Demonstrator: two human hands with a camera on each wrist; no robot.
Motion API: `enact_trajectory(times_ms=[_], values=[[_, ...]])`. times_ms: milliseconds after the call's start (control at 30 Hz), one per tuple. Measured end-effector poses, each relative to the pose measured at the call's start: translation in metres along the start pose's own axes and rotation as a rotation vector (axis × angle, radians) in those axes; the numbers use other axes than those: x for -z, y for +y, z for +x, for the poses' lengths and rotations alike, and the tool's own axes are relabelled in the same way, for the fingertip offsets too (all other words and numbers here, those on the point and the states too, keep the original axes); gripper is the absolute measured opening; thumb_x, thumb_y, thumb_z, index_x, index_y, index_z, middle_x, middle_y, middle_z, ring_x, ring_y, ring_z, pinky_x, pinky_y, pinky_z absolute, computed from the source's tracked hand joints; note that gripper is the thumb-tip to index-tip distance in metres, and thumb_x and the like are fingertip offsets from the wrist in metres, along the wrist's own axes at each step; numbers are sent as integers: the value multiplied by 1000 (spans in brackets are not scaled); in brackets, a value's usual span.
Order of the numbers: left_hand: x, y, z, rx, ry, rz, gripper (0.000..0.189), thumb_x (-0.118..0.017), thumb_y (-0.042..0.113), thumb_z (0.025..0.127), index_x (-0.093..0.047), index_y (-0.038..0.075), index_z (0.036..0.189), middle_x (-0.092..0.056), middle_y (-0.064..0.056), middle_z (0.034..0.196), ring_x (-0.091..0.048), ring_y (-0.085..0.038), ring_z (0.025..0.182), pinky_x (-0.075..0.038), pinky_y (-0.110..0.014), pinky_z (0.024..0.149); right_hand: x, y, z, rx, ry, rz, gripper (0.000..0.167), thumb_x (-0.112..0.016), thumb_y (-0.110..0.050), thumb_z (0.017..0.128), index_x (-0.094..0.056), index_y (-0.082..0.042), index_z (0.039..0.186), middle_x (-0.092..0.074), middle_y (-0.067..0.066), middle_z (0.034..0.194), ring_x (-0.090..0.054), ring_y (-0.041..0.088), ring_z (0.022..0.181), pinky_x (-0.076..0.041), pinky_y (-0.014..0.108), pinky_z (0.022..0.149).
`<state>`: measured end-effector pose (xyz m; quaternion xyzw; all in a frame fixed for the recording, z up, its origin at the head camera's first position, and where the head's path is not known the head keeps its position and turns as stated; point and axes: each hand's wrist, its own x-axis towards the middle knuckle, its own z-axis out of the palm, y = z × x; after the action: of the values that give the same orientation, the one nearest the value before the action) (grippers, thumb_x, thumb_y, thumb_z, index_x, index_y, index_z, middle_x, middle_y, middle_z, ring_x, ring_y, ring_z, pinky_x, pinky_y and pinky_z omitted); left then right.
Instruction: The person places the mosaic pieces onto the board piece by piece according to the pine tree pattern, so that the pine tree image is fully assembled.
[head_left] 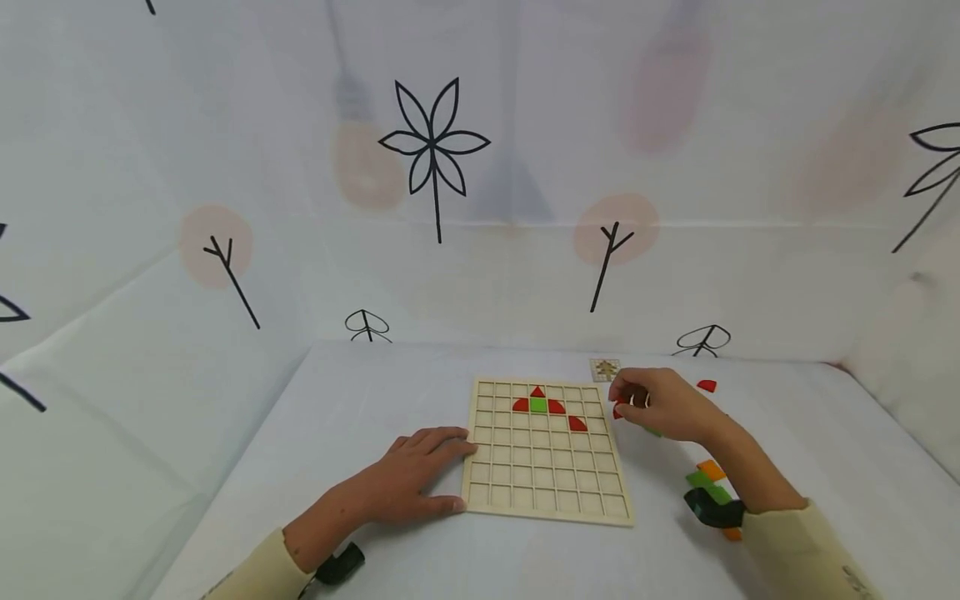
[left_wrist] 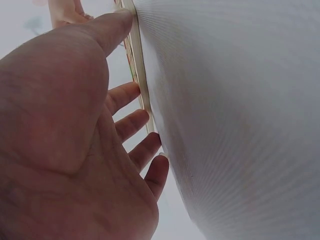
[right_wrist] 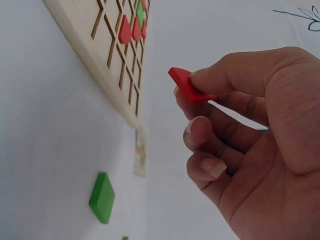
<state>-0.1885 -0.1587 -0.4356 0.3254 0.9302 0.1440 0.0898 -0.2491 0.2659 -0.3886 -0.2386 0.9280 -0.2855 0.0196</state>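
Observation:
My right hand [head_left: 667, 404] is held just off the right side of a pale wooden grid board [head_left: 543, 479]. Between thumb and forefinger it pinches a red piece [right_wrist: 187, 87] with a curved edge. The fingers of my left hand [head_left: 408, 479] lie along the board's left edge, with the thumb near its lower left corner. Set in the upper cells are a green square [head_left: 538, 405], a red triangle [head_left: 537, 391] above it and red quarter-circle pieces [head_left: 521, 405] on either side. Another red quarter-circle piece [head_left: 577, 423] sits lower right.
A small pattern card [head_left: 604, 369] lies past the board's top right corner. Loose pieces lie on the white table [head_left: 405, 567] to the right: a red one [head_left: 707, 385], orange ones [head_left: 711, 470] and green ones [head_left: 699, 479]. A patterned white cloth [head_left: 480, 283] hangs behind.

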Motion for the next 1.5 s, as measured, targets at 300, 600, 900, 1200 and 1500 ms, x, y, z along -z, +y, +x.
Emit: enact_trajectory(times_ms=[300,600,900,1200,1500], values=[[0,-1,0,-4,5,1,74,-64,63,100,-35,40,164,-29,11,170,-29,-20,157,-33,-58,119,-12,-18,18,68,9,28,11,-77,-5,94,-70,-13,96,-63,-6,84,-57,14,76,-48,27,65],[0,0,0,-12,10,-11,73,-65,62,100,-36,38,164,-30,9,170,-30,-21,157,-33,-59,118,-28,-30,39,68,12,56,10,-77,-6,94,-70,-13,94,-64,-5,83,-57,16,76,-49,29,68],[-1,-1,0,-12,13,1,74,-64,63,100,-36,39,163,-30,9,170,-30,-21,156,-33,-59,118,-45,-43,58,52,25,99,11,-79,-9,94,-70,-15,93,-65,-5,81,-57,16,73,-49,32,67],[-1,-1,1,-14,7,-7,74,-63,63,100,-35,39,164,-29,9,170,-30,-22,157,-33,-60,118,-64,-57,73,96,33,161,7,-79,-10,96,-73,-13,95,-70,-5,86,-62,13,73,-51,35,71],[-2,-4,0,-17,11,-4,74,-61,66,100,-34,41,164,-29,12,170,-31,-21,156,-34,-60,117,-87,-75,84,94,38,189,7,-79,-10,96,-74,-13,93,-73,-4,85,-65,13,72,-52,34,72]])
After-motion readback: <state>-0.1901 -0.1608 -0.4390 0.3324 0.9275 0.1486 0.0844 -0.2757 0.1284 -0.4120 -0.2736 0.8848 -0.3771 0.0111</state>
